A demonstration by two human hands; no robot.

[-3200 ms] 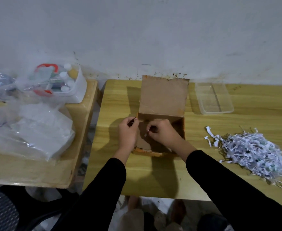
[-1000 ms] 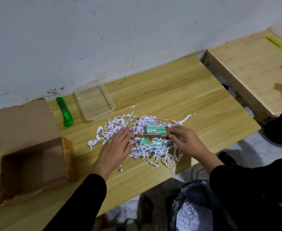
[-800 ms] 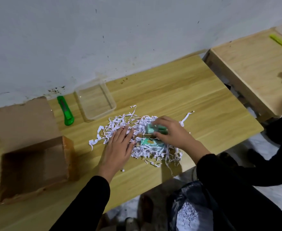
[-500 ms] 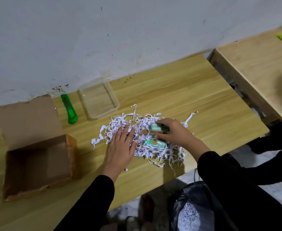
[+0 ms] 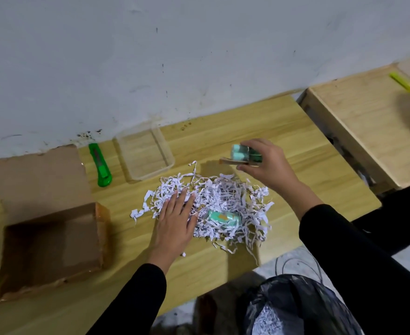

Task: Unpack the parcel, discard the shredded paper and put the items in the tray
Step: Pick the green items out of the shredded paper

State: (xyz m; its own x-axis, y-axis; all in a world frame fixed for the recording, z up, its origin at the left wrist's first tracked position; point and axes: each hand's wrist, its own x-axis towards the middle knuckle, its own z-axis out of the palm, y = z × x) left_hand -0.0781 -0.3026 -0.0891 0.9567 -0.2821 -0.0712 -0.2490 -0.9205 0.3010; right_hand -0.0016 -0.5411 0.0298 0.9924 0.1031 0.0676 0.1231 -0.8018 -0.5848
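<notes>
Parcel work is about halfway, by my reckoning: the cardboard box [image 5: 51, 240] sits open at my 9 o'clock with nothing showing inside it, and its filling lies tipped out on the surface [image 5: 295, 146] as a heap of shredded paper [image 5: 223, 201] straight ahead of me. The clear tray [image 5: 144, 153] at 11 o'clock holds nothing yet, so every item is left to place, and the shreds are left to go into the black bag [image 5: 303, 308] down at 5 o'clock, which already shows some paper strips inside.

My right hand [image 5: 269, 165] is clamped on one green pack [image 5: 246, 155], lifted clear of the heap at 1 o'clock, thumb below and fingers over the top. Its long axis runs roughly 9 to 3, rounded end facing the tray. A second green pack [image 5: 224, 217] lies half buried in the shreds, just beside my left hand [image 5: 175, 226], long axis also about 9 to 3. That left hand is spread flat, holding nothing, fingertips pressing on the left edge of the heap.

A green box cutter [image 5: 101, 165] lies between box flap and tray, pointing 12 to 6.
</notes>
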